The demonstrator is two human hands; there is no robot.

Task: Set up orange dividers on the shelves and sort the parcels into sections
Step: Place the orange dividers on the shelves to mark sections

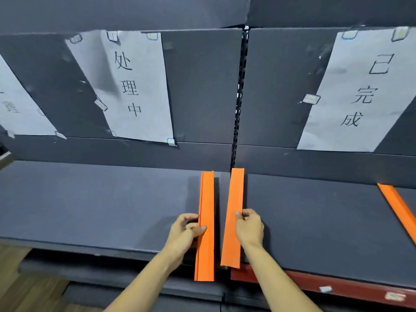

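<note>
Currently the left hand [185, 230] pinches the left orange divider [205, 226] between thumb and fingers, and the right hand [248, 228] pinches the right orange divider [234, 217] likewise; both strips run from the shelf [101, 199] back wall out past its front edge, either side of the upright joint. Overhanging ends could likely tip or slide off once released. Three dividers show, the third divider [398, 208] near the right edge; three paper labels; no parcels visible.
</note>
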